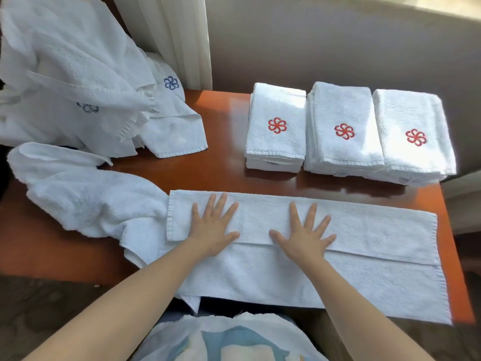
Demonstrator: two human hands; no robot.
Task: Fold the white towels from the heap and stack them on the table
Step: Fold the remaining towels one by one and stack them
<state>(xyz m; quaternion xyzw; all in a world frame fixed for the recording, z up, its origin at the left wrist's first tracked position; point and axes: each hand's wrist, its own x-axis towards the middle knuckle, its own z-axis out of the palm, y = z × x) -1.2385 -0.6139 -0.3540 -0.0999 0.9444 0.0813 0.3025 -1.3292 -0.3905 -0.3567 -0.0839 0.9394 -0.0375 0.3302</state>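
Note:
A long white towel lies spread along the near edge of the orange-brown table, its far long side folded over toward me. My left hand and my right hand press flat on the folded flap, fingers spread, side by side. A heap of unfolded white towels with blue emblems covers the table's far left, and another loose towel lies crumpled at the left beside my left hand. Three stacks of folded towels with red emblems stand in a row at the far right.
A grey sofa back runs behind the table and a pale curtain hangs at the far left corner. The towel's near edge overhangs the table above my lap. Bare tabletop shows between the heap and the stacks.

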